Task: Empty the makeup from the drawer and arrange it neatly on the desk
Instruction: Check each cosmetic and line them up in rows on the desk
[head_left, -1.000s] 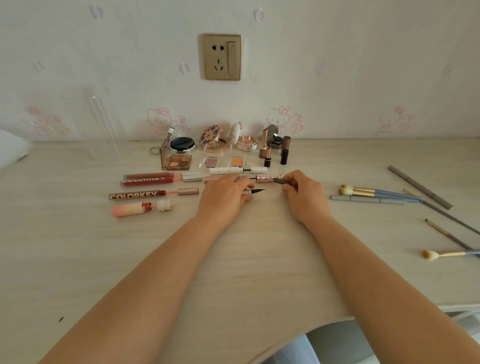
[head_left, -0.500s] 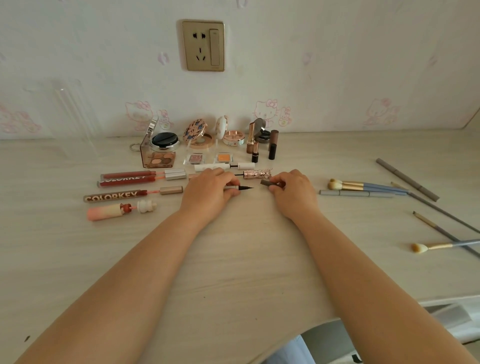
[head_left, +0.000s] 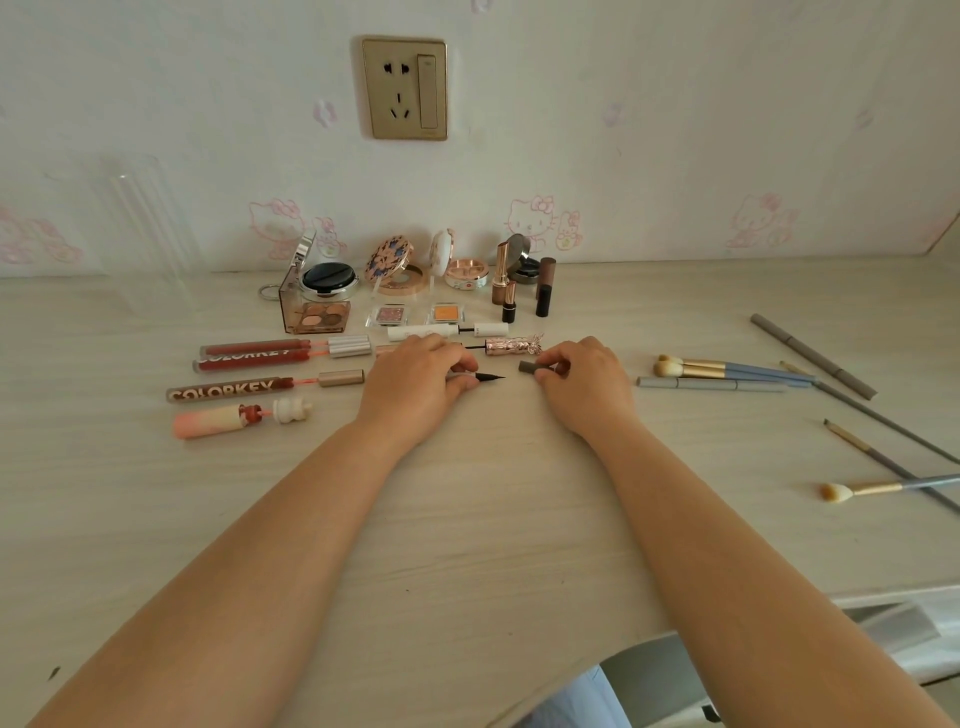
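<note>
Pale wallpaper with faint pink cat figures rises behind my desk, a light wood-grain top, and a gold wall socket sits above the makeup.

The makeup is laid in rows at the back centre. 3 open compacts stand by the wall, the black-cushioned one above a brown eyeshadow palette. Left of my hands lie 3 red lip gloss tubes, uncapped with their wands out, 1 reading COLORKEY, and below them a pink tube with a white cap. On the right lie the brushes and long grey pencils, well apart from the rows.

My left hand rests on the desk, fingers curled round an eyeliner pen whose black pointed tip sticks out toward the right. My right hand pinches its grey cap between thumb and fingers, the open end facing the tip. Tip and cap are apart, just beside each other.

Compared with 0.5 s ago the cap sits about as far from the tip, and both hands keep the same grips. The view has tipped a little, so the socket sits lower and the rows look much as they did.
</note>
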